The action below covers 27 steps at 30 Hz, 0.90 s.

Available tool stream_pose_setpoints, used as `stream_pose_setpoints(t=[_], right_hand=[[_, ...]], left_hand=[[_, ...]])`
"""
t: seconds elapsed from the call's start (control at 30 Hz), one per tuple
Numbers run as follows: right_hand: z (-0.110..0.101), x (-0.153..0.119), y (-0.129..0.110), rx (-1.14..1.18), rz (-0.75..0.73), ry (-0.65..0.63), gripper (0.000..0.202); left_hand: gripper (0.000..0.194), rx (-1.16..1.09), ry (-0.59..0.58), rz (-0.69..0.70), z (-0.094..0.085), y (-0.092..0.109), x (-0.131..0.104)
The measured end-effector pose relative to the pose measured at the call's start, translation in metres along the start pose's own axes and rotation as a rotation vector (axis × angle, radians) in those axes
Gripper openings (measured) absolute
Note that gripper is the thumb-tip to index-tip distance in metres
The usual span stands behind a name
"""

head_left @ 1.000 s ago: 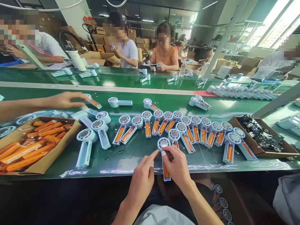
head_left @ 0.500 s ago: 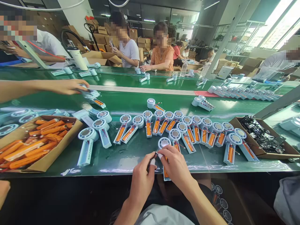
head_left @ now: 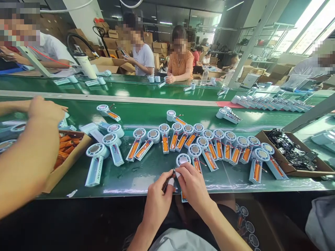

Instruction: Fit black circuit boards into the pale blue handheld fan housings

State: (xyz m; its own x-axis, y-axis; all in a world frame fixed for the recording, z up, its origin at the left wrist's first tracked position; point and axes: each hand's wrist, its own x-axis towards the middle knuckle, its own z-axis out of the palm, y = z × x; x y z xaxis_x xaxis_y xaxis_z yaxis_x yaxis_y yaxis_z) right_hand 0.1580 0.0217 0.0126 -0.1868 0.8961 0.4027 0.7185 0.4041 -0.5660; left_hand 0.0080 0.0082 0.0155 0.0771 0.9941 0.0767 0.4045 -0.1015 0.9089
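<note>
Fan unit [head_left: 183,159], pale blue, one, at the near edge of the bench [head_left: 125,181], round head uppermost, handle running toward you beneath your right hand [head_left: 193,184], its end past the edge; small dark part [head_left: 166,183], one, just beside that unit, clamped between the thumb and fingers of your left hand [head_left: 159,191]; your right fingers bent, tips close together by the part's upper end, whether clamped on anything you cannot tell; white covering on each of your thumbs; beyond, a cluster of like fans [head_left: 230,136], most with orange cells in their handles; to your right, a carton [head_left: 305,172] of dark components [head_left: 290,148]; to your left, a carton [head_left: 74,155] of orange cells [head_left: 65,143], partly hidden by a co-worker's arm [head_left: 28,164]; farther off, a row of fans [head_left: 272,103] beside a red sheet; across from you, a person in an orange top [head_left: 180,64].
</note>
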Motion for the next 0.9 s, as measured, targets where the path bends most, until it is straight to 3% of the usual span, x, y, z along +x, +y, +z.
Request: stream_pose_setpoints(t=[0.13,0.33,0.57,0.73,0.8,0.9], right_hand=[[-0.004,0.003,0.004,0.215,0.083,-0.023,0.024],[-0.022,0.011,0.005,0.38,0.089,-0.178,0.031],[-0.025,0.015,0.006,0.386,0.184,-0.184,0.02],[-0.032,0.013,-0.003,0.483,0.285,-0.263,0.023],[-0.034,0.01,-0.006,0.528,0.39,-0.244,0.024],[-0.034,0.007,-0.002,0.666,0.509,-0.211,0.026]], left_hand=[[0.034,-0.118,-0.103,-0.056,-0.009,0.0,0.005],[0.032,-0.114,-0.204,0.007,-0.018,-0.005,0.012],[0.031,-0.072,-0.2,0.055,-0.021,-0.009,0.017],[0.032,-0.088,-0.148,0.105,-0.017,0.004,0.009],[0.037,-0.206,-0.19,0.06,-0.015,0.008,0.004],[0.054,-0.444,-0.182,-0.126,-0.009,0.007,0.0]])
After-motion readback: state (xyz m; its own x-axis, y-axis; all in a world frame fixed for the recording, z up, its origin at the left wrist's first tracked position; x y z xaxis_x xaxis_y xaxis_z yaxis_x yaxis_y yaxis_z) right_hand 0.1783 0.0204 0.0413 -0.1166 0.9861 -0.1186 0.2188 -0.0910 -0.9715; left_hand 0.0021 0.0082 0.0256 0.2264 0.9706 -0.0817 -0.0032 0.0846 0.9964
